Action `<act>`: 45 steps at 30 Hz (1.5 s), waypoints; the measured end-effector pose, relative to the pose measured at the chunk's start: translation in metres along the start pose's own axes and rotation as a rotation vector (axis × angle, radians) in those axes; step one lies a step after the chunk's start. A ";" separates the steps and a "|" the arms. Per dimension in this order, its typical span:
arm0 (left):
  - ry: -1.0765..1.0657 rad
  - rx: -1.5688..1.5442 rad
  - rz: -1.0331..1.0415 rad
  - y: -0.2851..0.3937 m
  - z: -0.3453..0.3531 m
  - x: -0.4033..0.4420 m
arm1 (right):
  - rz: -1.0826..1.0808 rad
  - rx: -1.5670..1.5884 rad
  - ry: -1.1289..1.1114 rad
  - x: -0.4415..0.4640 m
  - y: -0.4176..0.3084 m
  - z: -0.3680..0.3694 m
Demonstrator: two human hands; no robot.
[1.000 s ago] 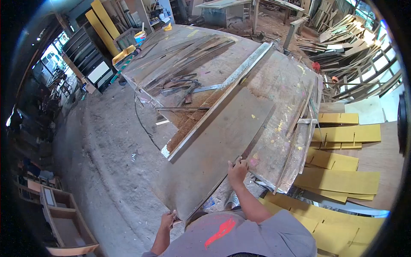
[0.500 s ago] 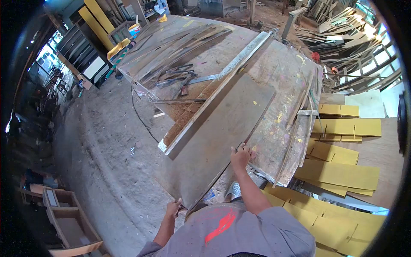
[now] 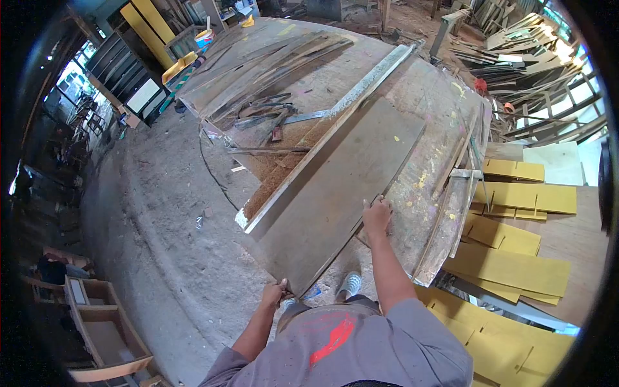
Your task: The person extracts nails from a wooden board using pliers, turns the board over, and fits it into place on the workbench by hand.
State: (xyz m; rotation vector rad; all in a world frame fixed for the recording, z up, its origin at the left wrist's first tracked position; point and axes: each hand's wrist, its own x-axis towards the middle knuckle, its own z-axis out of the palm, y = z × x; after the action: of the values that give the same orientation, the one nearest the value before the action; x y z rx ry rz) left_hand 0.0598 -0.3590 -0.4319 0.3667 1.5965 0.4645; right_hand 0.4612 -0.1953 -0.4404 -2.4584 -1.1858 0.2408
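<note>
A long flat wooden board point(image 3: 335, 187) lies slanted across the worktable, its near end sticking out past the table toward my body. My left hand point(image 3: 275, 294) is closed on the board's near end, at the corner. Farther up, my right hand point(image 3: 377, 216) grips the board's right-hand long edge, the fingers over it. A straight wooden rail with a pale metal-like top point(image 3: 371, 84) runs along the board's left side. Brown sawdust point(image 3: 274, 184) is heaped on the far side of that rail.
The paint-spotted worktable point(image 3: 412, 187) carries long wood strips point(image 3: 284, 64) and a pile of tools point(image 3: 264, 113). Yellow slotted panels point(image 3: 516, 264) lie to the right. A wooden frame point(image 3: 106, 322) stands at lower left, and a cable point(image 3: 213, 174) hangs down to the floor.
The board has slid forward and to the right along the rail, farther onto the table. Both hands have moved forward with it, still gripping.
</note>
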 end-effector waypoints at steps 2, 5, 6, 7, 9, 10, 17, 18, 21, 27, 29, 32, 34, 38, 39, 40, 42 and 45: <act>-0.007 -0.111 -0.007 -0.001 0.011 0.012 | 0.020 0.010 -0.019 0.015 0.002 0.000; 0.001 -0.113 0.045 0.009 0.033 0.018 | -0.012 -0.013 0.031 0.039 0.012 0.008; -0.006 -0.101 0.056 0.009 0.038 0.025 | -0.029 -0.026 0.062 0.047 0.016 0.011; -0.014 -0.088 0.066 0.011 0.044 0.033 | -0.027 -0.026 0.053 0.055 0.018 0.011; -0.031 -0.101 0.074 0.015 0.056 0.039 | -0.020 -0.027 0.037 0.073 0.020 0.009; -0.041 -0.129 0.073 0.023 0.066 0.036 | 0.001 -0.014 0.008 0.080 0.019 0.003; -0.039 -0.104 0.087 0.035 0.103 0.076 | -0.003 -0.039 0.022 0.139 0.036 0.012; -0.016 -0.059 0.088 0.043 0.112 0.070 | -0.023 -0.028 0.023 0.148 0.040 0.015; 0.007 -0.016 0.085 0.068 0.137 0.056 | -0.041 -0.049 0.033 0.169 0.042 0.013; -0.009 -0.063 0.072 0.080 0.157 0.069 | -0.010 0.039 0.016 0.148 0.027 -0.009; -0.020 -0.040 0.068 0.079 0.159 0.072 | -0.160 0.127 -0.012 0.112 0.031 0.001; -0.046 -0.078 0.066 0.085 0.164 0.074 | -0.311 0.051 -0.238 -0.009 0.000 -0.048; -0.059 -0.091 0.065 0.087 0.163 0.073 | -0.467 -0.023 -0.366 -0.083 -0.009 -0.061; -0.088 0.022 0.088 0.091 0.164 0.075 | -0.556 -0.017 -0.276 -0.132 0.000 -0.034; -0.090 0.056 0.105 0.092 0.164 0.077 | -0.545 -0.013 -0.278 -0.136 0.000 -0.036; -0.126 0.117 0.125 0.093 0.162 0.076 | -0.541 -0.004 -0.277 -0.136 -0.002 -0.038; -0.182 0.235 0.198 0.099 0.152 0.075 | -0.533 -0.011 -0.269 -0.127 -0.015 -0.037; -0.254 0.349 0.208 0.116 0.139 0.077 | -0.491 -0.050 -0.275 -0.135 -0.021 -0.040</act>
State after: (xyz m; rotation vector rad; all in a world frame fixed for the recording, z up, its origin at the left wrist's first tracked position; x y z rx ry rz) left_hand 0.1875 -0.2097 -0.4468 0.8301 1.3945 0.2802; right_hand 0.3750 -0.2998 -0.3982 -2.1308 -1.8838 0.4151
